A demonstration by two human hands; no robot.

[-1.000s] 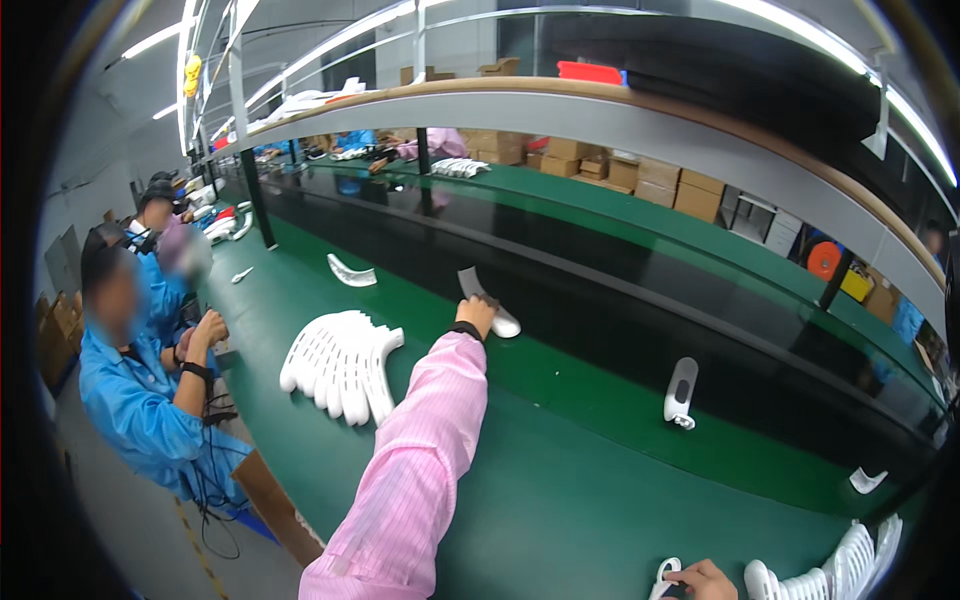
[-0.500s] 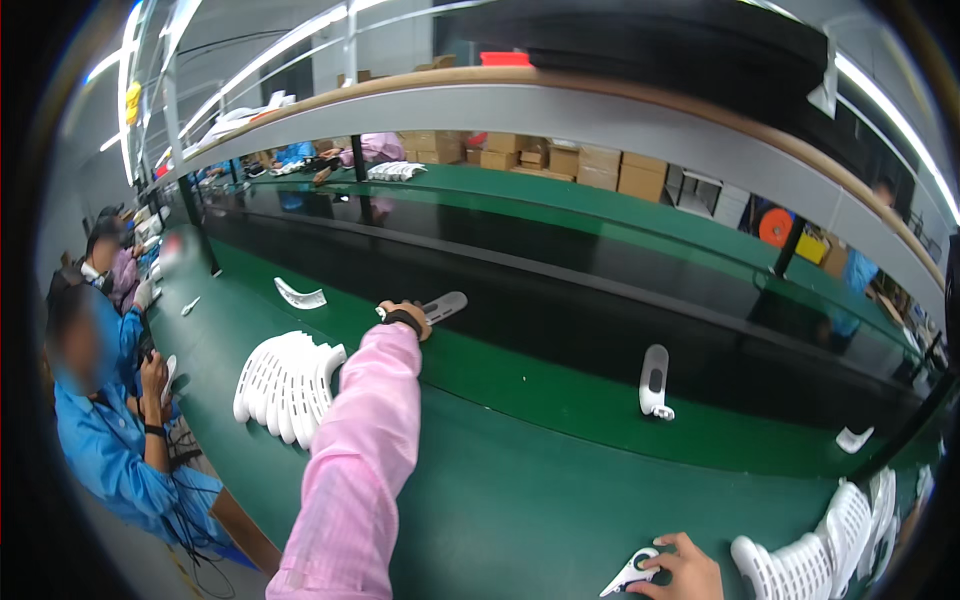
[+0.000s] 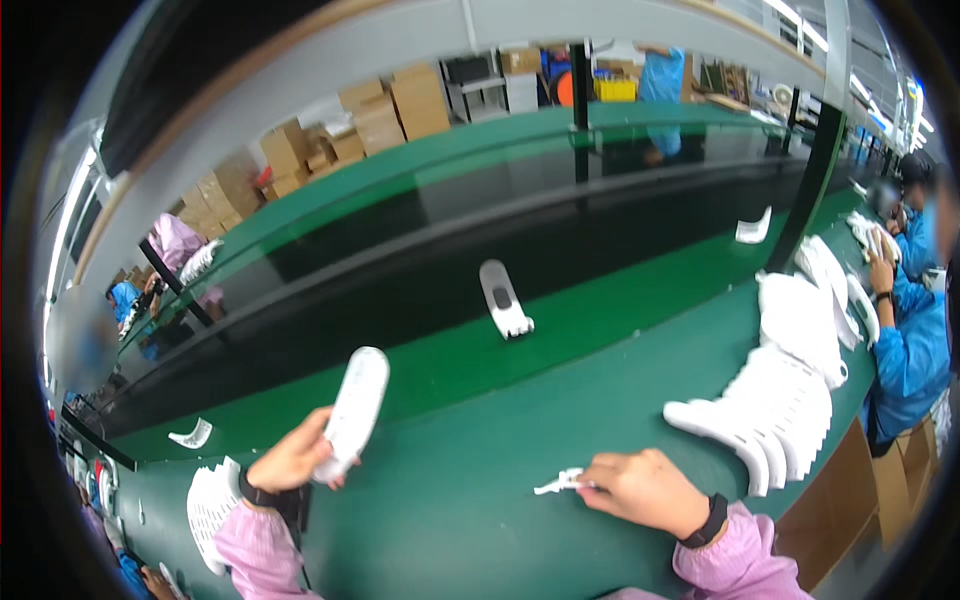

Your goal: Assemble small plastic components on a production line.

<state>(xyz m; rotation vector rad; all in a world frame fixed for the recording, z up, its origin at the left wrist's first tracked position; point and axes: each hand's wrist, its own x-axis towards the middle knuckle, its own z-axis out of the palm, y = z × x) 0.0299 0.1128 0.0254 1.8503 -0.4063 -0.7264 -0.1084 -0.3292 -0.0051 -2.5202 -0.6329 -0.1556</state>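
My left hand (image 3: 290, 456) is closed around the lower end of a long white plastic piece (image 3: 360, 400) with a rounded top, held tilted above the green table. Over the table to the right, my right hand (image 3: 645, 488) pinches a small white plastic part (image 3: 556, 483) with a pointed tip; the fingers cover its other end. Beside my left wrist is a stack of curved, slotted white pieces (image 3: 206, 515), partly hidden by the arm. A larger pile of similar slotted white pieces (image 3: 775, 410) lies to the right of my right hand.
A long piece with a dark oval (image 3: 502, 300) lies across the edge of the black belt (image 3: 400, 290). Single curved white pieces rest at far right (image 3: 755, 227) and left (image 3: 192, 434). A dark post (image 3: 812, 185) rises at right. Co-workers in blue sit at both sides; an open carton (image 3: 835, 490) stands lower right.
The view has swung to the right. My left hand has come back from the belt and now holds the long white piece up. My right hand still holds the small white part.
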